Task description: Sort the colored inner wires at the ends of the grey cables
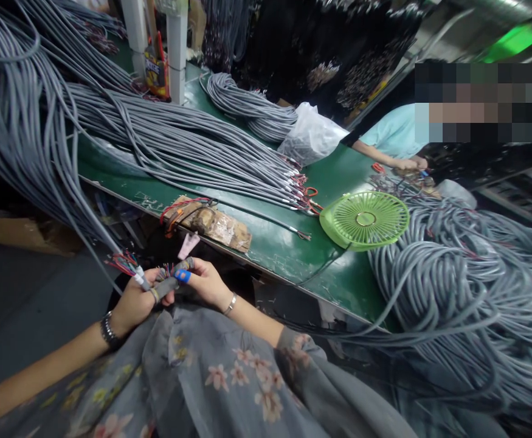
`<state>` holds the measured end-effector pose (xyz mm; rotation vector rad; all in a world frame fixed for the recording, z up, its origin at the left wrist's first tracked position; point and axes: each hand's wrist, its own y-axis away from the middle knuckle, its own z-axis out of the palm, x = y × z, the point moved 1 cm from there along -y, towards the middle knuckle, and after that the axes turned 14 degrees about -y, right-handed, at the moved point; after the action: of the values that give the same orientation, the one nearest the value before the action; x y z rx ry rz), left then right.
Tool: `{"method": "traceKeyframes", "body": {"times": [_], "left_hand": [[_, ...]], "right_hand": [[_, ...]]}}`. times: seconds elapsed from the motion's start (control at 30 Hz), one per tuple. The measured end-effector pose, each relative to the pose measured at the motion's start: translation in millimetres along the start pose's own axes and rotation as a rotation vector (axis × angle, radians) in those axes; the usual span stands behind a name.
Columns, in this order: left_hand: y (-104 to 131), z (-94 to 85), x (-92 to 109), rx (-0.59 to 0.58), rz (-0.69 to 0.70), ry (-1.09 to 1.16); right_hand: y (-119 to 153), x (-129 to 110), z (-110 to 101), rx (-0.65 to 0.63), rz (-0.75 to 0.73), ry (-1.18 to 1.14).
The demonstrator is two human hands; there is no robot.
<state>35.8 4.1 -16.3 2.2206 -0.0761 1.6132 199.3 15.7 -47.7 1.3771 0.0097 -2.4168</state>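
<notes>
Near the lap, my left hand point(138, 307) is closed around grey cable point(143, 280), whose end shows a white band and spread coloured wires point(125, 263). My right hand point(204, 281), with blue tape point(182, 275) on a digit, pinches the fine wires beside it. Both hands almost touch, and their fingers have grey-brown wraps. The exact wire between the right fingertips is too small to tell. Just beyond the hands, a wooden block point(224, 230) lies at the table's edge with a pale pink clip point(188, 246) near it.
Long grey cables point(193, 140) lie across the green table point(266, 243). A green fan point(365, 219) stands right of centre, beside a large cable heap point(452, 292). Behind are a plastic bag point(311, 134) and another person's hands point(409, 164). Cables hang over the left edge.
</notes>
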Motion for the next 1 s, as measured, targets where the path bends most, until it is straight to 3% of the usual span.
{"method": "traceKeyframes", "body": {"times": [0.13,0.27,0.47,0.77,1.0], "left_hand": [[0.0,1.9,0.0,-0.067,-0.01,-0.072],[1.3,1.9,-0.1,-0.062,-0.014,-0.053],[1.6,1.2,-3.8,0.089,-0.026,0.083],[2.9,0.1,0.8,0.014,-0.025,-0.008],[1.8,3.2,-4.0,0.165,-0.089,0.139]], "right_hand": [[2.6,-2.6,7.0,-0.014,-0.02,0.078],[5.5,-5.8,6.1,-0.011,-0.071,0.151],[5.5,1.8,-0.2,-0.004,0.082,-0.007],[-2.2,6.4,4.0,0.036,0.104,-0.033],[-0.7,6.5,5.3,0.131,0.035,-0.023]]}}
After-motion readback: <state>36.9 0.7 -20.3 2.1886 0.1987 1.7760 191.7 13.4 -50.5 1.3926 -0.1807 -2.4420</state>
